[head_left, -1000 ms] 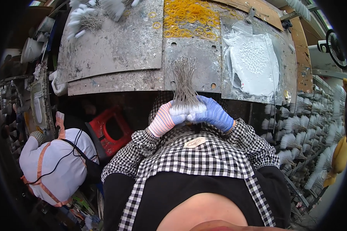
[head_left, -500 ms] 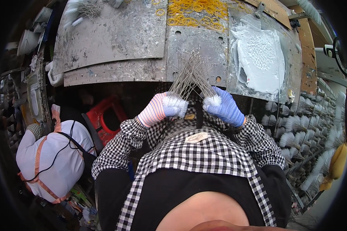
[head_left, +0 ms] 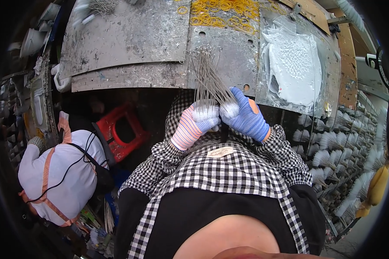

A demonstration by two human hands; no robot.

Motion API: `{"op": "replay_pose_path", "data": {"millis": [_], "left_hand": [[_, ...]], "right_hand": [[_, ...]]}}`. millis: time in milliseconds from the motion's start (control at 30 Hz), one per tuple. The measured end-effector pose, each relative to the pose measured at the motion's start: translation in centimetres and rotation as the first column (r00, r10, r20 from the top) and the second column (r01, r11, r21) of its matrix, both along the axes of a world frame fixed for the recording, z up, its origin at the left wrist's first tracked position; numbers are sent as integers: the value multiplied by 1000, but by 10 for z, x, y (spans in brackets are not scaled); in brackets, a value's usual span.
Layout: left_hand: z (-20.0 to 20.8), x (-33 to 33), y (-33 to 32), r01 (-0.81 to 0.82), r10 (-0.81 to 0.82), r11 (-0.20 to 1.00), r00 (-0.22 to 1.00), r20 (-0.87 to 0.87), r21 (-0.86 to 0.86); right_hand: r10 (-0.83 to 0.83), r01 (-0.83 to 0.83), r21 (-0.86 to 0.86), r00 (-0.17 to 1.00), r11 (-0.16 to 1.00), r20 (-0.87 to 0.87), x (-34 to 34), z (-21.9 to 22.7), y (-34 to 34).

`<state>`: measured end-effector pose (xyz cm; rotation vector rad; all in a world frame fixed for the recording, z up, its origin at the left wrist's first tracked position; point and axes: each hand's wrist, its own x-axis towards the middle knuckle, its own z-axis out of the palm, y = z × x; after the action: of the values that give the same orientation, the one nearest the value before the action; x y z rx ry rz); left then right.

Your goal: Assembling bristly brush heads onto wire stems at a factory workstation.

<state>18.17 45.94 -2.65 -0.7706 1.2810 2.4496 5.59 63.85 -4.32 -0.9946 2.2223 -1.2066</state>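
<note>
The grubby desk (head_left: 125,47) has yellow rings (head_left: 207,6) on it, and by its near edge the left hand (head_left: 188,127) and right hand (head_left: 249,119) each curl fingers round some brushes (head_left: 205,113), gathered in two bunches with no ring that I can see.

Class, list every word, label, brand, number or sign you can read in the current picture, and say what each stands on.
No readable text anywhere.
Pale patch on the checked apron: faint marks, too small to read.
Wire-handled brushes in the left hand and right hand: no lettering visible.
</note>
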Motion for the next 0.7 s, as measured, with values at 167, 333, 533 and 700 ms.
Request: {"op": "replay_pose_path", "data": {"millis": [167, 333, 533, 700], "left_hand": [[-6, 35, -31, -83, -17, 864, 981, -195, -496], [22, 45, -86, 121, -354, 443, 934, -49, -888], [-1, 28, 18, -214, 196, 963, 973, -121, -165], [9, 67, -54, -38, -107, 371, 991, -83, -928]], "right_hand": [[-1, 1, 24, 1000, 1000, 30, -17, 44, 27], [57, -68, 79, 990, 995, 132, -27, 60, 56], [-178, 295, -60, 715, 954, 676, 7, 28, -21], [-364, 409, -154, 896, 900, 253, -64, 59, 34]]}}
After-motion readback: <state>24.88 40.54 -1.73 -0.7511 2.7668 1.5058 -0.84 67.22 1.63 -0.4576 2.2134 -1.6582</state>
